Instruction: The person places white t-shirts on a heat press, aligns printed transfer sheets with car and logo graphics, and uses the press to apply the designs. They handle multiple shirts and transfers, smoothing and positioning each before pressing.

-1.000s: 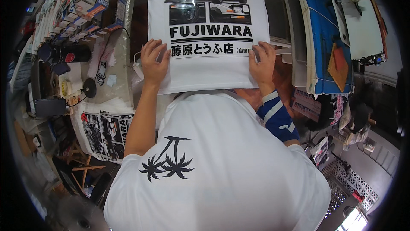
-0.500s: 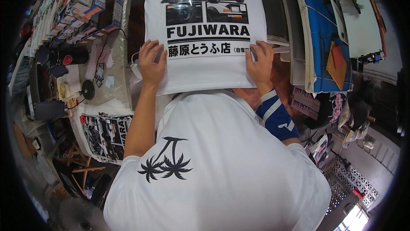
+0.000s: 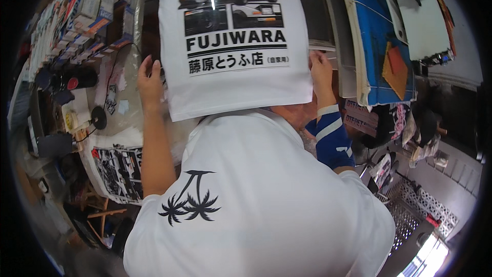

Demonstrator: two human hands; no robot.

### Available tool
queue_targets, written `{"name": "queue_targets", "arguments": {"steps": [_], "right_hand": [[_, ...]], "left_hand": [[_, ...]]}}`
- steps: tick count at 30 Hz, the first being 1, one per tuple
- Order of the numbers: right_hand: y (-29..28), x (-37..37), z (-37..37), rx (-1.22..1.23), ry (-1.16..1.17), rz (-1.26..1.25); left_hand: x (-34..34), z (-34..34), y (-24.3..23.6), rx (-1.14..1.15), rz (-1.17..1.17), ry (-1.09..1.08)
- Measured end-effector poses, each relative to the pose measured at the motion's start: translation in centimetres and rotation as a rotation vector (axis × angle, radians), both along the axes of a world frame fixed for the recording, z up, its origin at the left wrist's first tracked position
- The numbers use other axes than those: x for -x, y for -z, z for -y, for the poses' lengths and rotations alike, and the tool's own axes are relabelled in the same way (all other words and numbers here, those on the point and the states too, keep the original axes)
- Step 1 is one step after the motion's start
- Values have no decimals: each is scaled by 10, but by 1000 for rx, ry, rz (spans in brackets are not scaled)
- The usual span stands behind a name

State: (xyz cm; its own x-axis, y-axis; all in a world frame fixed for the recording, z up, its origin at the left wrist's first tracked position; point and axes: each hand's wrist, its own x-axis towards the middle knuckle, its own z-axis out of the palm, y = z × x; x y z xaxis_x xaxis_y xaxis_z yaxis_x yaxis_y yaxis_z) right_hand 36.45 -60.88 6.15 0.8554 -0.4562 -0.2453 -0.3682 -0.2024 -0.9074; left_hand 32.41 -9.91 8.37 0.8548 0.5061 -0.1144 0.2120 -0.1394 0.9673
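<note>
Seeing white fabric (image 3: 241, 92) with black-and-white car print (image 3: 246, 15), tiny orange bits (image 3: 265, 19) too. Also white tee (image 3: 261, 215) with black palm trees (image 3: 200, 208), blue arm sleeve (image 3: 333, 146) with pale stripes (image 3: 328, 130), bright blue panel (image 3: 374, 36).

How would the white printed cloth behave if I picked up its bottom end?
The white printed cloth will probably drape floppily, since its sides look soft and slightly wavy. It is likely light, as it looks thin along the bottom. The glossy car print may flex more stiffly, given its distinct straight border.

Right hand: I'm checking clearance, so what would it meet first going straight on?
Probably the pale bar just ahead of the right hand, though depth is unclear; it may pass above.
</note>
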Motion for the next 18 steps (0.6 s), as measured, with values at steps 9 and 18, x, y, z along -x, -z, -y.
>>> {"name": "queue_targets", "arguments": {"steps": [9, 18], "right_hand": [[-54, 25, 26, -497, -227, -252], [-35, 33, 48, -353, -298, -244]], "left_hand": [[37, -46, 10, 562, -245, 273], [40, -43, -11, 462, -257, 312]]}}
